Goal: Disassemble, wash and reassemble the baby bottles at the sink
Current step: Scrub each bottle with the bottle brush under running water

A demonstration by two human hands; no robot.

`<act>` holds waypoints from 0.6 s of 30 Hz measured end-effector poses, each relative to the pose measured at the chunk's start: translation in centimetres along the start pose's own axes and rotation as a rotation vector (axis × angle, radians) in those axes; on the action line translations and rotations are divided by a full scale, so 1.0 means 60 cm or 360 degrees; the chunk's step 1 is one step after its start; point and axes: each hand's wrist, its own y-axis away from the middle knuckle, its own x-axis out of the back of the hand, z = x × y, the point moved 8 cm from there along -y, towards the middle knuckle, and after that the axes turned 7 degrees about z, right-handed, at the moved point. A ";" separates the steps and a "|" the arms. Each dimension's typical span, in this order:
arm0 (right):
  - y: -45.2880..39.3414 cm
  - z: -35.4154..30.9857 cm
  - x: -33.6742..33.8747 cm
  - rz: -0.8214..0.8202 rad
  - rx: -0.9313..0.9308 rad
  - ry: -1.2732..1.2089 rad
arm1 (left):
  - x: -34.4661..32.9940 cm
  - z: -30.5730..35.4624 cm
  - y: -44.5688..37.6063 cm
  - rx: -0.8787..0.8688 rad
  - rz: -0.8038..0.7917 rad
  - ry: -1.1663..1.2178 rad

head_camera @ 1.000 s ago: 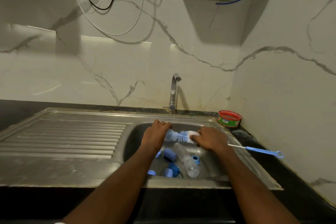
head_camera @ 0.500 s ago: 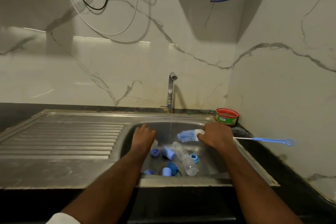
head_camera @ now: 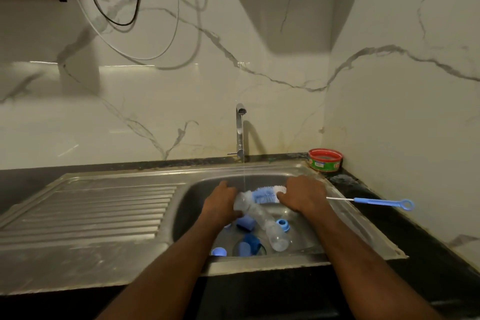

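Lying loose on the sink (head_camera: 345, 236) floor nearest the person are 1 clear bottle (head_camera: 270, 228) and several blue caps and collars. Above them the left hand (head_camera: 220, 202) grips a second bottle (head_camera: 240, 201) while the right hand (head_camera: 304, 196) clutches the bottle brush (head_camera: 265, 195), its bristles at the mouth under the tap (head_camera: 240, 130) stream. Wet plastic could slip and drop among the parts, and a hard push could flick water out.

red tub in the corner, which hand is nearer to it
Right. The right hand, gripping the bottle brush, is just below and left of the red tub. The left hand, holding a bottle, is farther left across the basin.
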 end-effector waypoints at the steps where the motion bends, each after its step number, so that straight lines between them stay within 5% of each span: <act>1: 0.000 0.000 -0.006 -0.0004 -0.0010 -0.0020 | 0.000 -0.010 -0.005 0.0100 0.0035 0.0218; 10: -0.042 0.018 -0.050 -0.0073 0.0007 -0.0015 | -0.002 -0.010 -0.096 0.0495 0.0395 0.0922; 18: -0.058 0.012 -0.075 -0.0176 -0.0011 -0.0020 | -0.033 -0.040 -0.111 0.0590 0.0490 0.1079</act>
